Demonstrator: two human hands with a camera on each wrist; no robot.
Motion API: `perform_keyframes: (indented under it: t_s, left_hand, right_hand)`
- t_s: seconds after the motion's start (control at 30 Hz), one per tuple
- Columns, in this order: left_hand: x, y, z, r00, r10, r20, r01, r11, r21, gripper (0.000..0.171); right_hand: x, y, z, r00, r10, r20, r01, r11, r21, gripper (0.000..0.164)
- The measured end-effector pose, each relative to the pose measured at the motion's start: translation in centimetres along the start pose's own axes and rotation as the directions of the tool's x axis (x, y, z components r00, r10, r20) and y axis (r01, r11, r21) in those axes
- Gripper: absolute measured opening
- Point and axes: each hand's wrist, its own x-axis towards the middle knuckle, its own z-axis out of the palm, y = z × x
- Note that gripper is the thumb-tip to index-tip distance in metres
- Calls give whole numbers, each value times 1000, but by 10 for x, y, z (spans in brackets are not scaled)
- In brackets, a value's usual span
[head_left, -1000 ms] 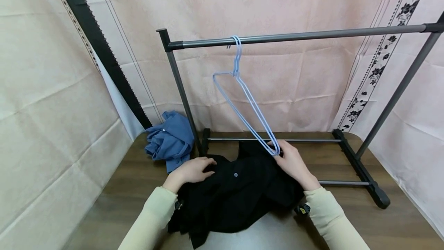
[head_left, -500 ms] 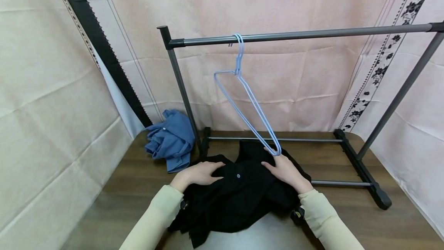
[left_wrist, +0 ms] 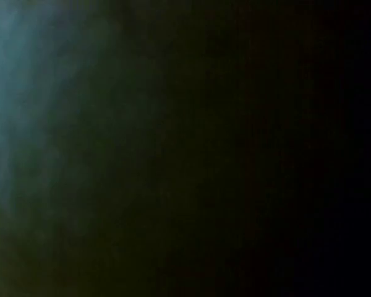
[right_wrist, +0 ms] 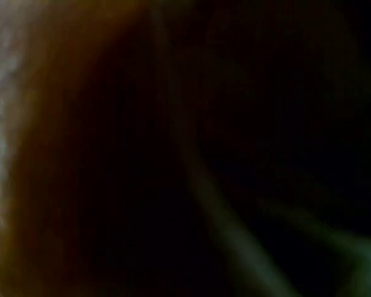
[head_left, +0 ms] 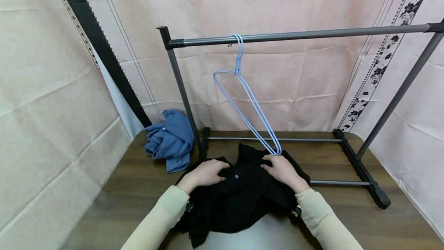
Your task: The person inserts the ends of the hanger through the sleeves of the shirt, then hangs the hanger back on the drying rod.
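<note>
A crumpled black shirt with a small light button lies on the wooden table. My left hand grips its cloth at the upper left, fingers bent into the fabric. On the upper right, my right hand pinches another part of the shirt, just under the lower corner of the light-blue hangers. Fingertips of both hands are partly hidden in the folds. The left wrist view is almost wholly dark and blurred. In the right wrist view only dim, blurred shapes show.
The hangers hang from the grey bar of a clothes rack. Bunched at the rack's left post is a blue shirt. The rack's black right foot stands on the wooden table. Pale cloth hangs behind.
My left hand has moved right and inward over the black shirt. My right hand has drawn left, away from the hangers' corner, and its fingers have closed on the cloth.
</note>
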Motion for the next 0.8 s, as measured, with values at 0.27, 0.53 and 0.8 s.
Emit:
perform_keyframes:
  t_s: [0.27, 0.53, 0.8]
  left_hand:
    - [-8, -8, -20, 988, -6, -153, -7, 996, -83, 27]
    - [-24, -20, -53, 879, -72, -472, 52, 997, -54, 20]
    - [-47, -23, -69, 735, 17, -678, 56, 995, 85, 15]
  right_hand:
    - [5, -1, -17, 978, 91, -186, -70, 991, 116, 11]
    - [5, -14, -49, 888, 208, -410, -106, 960, 259, 10]
    - [-8, -23, -63, 885, 214, -413, -95, 952, 291, 15]
